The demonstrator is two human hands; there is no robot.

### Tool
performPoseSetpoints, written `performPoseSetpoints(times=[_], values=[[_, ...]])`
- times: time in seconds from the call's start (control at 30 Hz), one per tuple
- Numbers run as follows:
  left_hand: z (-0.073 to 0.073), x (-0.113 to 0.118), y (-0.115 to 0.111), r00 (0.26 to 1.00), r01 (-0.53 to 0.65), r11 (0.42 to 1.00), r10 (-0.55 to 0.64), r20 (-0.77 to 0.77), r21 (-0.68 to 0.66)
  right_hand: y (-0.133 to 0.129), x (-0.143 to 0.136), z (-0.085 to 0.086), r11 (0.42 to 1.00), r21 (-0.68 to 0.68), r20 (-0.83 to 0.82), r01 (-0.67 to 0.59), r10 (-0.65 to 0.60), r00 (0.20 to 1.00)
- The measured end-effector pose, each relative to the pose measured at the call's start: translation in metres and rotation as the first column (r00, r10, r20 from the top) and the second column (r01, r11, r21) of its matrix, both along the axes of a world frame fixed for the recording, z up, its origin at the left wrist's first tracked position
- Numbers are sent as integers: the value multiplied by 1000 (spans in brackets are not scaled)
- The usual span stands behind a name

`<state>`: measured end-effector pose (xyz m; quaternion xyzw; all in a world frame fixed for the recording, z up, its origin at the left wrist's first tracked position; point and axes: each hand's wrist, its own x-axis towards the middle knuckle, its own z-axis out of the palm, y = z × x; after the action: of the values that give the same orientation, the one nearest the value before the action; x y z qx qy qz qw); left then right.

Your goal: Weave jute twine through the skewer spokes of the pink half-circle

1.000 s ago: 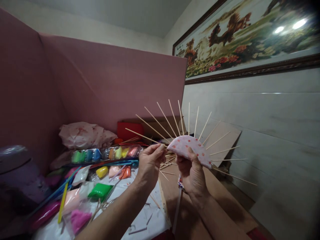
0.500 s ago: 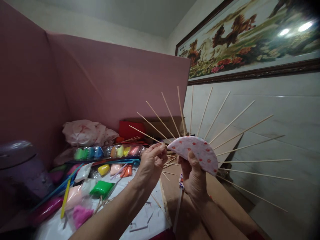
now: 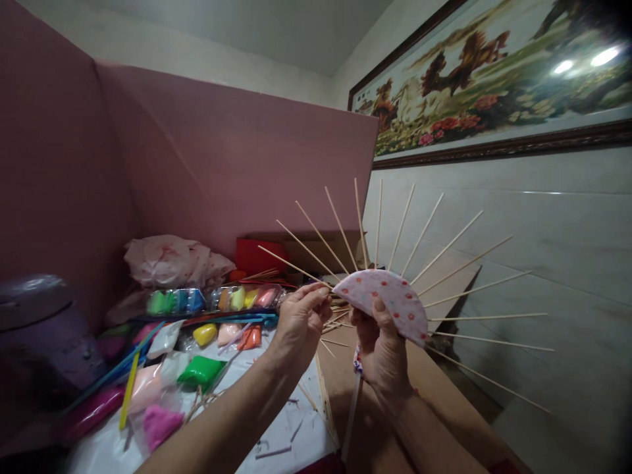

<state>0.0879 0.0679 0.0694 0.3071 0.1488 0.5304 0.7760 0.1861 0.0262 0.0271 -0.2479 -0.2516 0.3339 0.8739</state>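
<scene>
In the head view, a half-disc (image 3: 390,293) covered in white cloth with small red flowers is held up at the centre. Thin wooden sticks (image 3: 447,238) fan out from its curved edge. My right hand (image 3: 382,345) is closed on the half-disc near its straight lower edge, thumb on the front face. At the half-disc's left tip, my left hand (image 3: 303,316) is closed in a pinch around the base of the leftmost stick (image 3: 286,262). The fingers partly hide exactly what they grip.
Packs of coloured clay (image 3: 182,301), a green clay packet (image 3: 201,373) and a yellow strip (image 3: 129,392) lie to the left on white paper. Loose sticks (image 3: 323,388) rest below my hands. A lidded bucket (image 3: 44,349) stands far left; a pink partition (image 3: 237,164) rises behind.
The fan of sticks has turned slightly; the right-hand sticks now reach less far to the right. Both hands keep nearly the same place and grip.
</scene>
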Motion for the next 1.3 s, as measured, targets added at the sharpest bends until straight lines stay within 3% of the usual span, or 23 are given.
performPoseSetpoints(times=[0.2, 0.53, 1.07, 1.3], values=[[-6, 2, 4, 997, -61, 993, 65, -42, 100, 3, 0, 2, 999, 21, -67, -25, 26, 997], [-12, 1, 7, 967, -147, 931, 206, -148, 335, 1, -1, 4, 998, 33, -61, -61, 63, 996], [-15, 1, 10, 959, -151, 932, 219, -179, 329, 6, 3, 1, 992, 67, -141, -103, 112, 984], [-11, 1, 9, 942, -181, 907, 271, -197, 381, 5, 4, 3, 994, 34, -141, -106, 110, 984]])
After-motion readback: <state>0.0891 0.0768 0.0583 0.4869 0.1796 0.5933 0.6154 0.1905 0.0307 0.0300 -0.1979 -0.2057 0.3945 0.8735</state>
